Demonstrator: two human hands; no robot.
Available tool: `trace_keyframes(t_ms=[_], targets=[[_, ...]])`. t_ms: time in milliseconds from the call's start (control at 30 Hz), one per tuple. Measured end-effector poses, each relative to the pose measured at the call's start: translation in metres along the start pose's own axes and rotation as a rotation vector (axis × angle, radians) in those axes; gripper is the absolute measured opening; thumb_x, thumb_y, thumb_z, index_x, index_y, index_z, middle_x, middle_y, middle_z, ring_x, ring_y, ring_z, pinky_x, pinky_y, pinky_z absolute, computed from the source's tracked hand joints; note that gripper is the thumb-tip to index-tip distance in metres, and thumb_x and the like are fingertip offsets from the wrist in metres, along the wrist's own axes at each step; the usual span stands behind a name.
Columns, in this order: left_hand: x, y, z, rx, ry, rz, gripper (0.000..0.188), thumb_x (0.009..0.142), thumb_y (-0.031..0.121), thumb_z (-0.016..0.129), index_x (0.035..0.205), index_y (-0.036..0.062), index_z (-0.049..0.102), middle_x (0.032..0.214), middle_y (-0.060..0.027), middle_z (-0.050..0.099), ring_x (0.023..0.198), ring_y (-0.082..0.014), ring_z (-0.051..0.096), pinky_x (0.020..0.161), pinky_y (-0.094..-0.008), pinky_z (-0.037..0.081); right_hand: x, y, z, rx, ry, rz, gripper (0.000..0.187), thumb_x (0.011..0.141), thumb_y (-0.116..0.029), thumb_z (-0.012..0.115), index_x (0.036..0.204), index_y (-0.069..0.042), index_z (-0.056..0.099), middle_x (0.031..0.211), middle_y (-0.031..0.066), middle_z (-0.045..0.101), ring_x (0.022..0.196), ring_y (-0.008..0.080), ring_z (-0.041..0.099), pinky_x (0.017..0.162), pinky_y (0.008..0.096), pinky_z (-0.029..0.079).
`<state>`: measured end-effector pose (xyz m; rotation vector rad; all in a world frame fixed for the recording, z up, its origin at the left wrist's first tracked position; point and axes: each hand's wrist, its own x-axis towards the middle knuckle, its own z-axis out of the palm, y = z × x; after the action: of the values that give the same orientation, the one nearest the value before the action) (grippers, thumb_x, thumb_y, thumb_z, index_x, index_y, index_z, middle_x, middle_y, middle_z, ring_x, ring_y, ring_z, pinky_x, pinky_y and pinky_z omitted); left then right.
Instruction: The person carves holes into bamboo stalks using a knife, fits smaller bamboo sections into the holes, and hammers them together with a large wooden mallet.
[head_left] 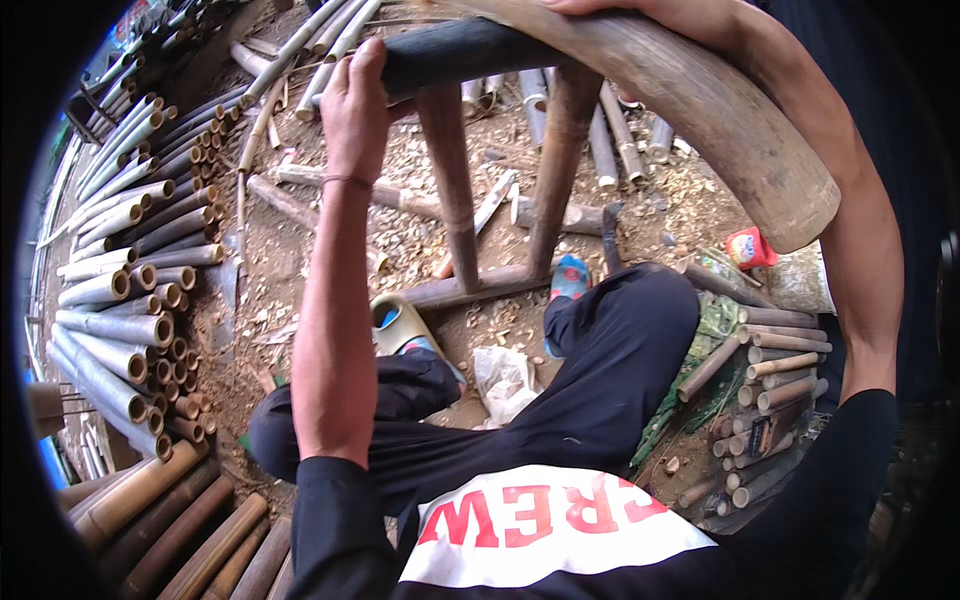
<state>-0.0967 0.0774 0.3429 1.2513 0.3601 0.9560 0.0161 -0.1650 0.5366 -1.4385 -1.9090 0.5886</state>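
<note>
My left hand [355, 125] is closed round the end of a dark pole [460, 55], thumb on top. Across its other end lies a thick, pale brown bamboo pole [700, 105], which looks curved and slopes down toward the right. My right hand [630, 5] holds this pale pole from above at the picture's upper edge; part of the hand is cut off. Beneath are two slanting bamboo posts, a left post [450, 185] and a right post [562, 165], rising from a pole on the ground [470, 287]. Whether the posts touch the dark pole, I cannot tell.
Stacked bamboo tubes [130, 325] fill the left side. Short cut bamboo pieces [785, 375] are piled at the right, near a red packet [750, 248]. A white plastic bag [503, 382] lies between my legs. Wood chips and loose poles cover the ground ahead.
</note>
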Motion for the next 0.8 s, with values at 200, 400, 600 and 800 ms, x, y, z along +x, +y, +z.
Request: trace_keyframes(t_ms=[200, 400, 600, 800], targets=[[-0.004, 0.006, -0.005, 0.116, 0.039, 0.103, 0.051, 0.094, 0.046, 0.057, 0.120, 0.0030, 0.058, 0.103, -0.0089, 0.063, 0.088, -0.0165, 0.065, 0.072, -0.0318, 0.059, -0.015, -0.004, -0.018, 0.121, 0.136, 0.093, 0.044, 0.098, -0.025, 0.044, 0.128, 0.005, 0.054, 0.137, 0.0229, 0.048, 0.128, 0.0312, 0.042, 0.108, 0.0376, 0.031], [-0.002, 0.002, -0.003, 0.111, 0.041, 0.104, 0.052, 0.095, 0.046, 0.055, 0.119, 0.0001, 0.059, 0.099, -0.0085, 0.063, 0.086, -0.0157, 0.066, 0.071, -0.0314, 0.061, -0.027, 0.002, -0.018, 0.101, 0.176, 0.184, 0.044, 0.098, -0.025, 0.044, 0.128, 0.005, 0.054, 0.135, 0.0229, 0.049, 0.124, 0.0300, 0.045, 0.104, 0.0357, 0.033], [0.000, 0.000, -0.009, 0.033, 0.003, 0.098, 0.055, 0.092, 0.048, 0.059, 0.118, 0.0000, 0.060, 0.096, -0.0080, 0.061, 0.087, -0.0146, 0.064, 0.070, -0.0329, 0.061, -0.019, 0.006, -0.011, 0.104, 0.157, 0.221, 0.043, 0.098, -0.024, 0.044, 0.128, 0.005, 0.054, 0.134, 0.0230, 0.050, 0.120, 0.0288, 0.047, 0.100, 0.0338, 0.036], [0.002, 0.000, -0.009, -0.012, -0.059, 0.061, 0.051, 0.092, 0.048, 0.061, 0.117, 0.0033, 0.059, 0.089, -0.0040, 0.050, 0.083, -0.0133, 0.061, 0.070, -0.0339, 0.062, -0.016, -0.001, -0.004, 0.082, 0.140, 0.239, 0.043, 0.098, -0.024, 0.044, 0.128, 0.005, 0.054, 0.132, 0.0230, 0.051, 0.116, 0.0276, 0.049, 0.096, 0.0319, 0.038]])
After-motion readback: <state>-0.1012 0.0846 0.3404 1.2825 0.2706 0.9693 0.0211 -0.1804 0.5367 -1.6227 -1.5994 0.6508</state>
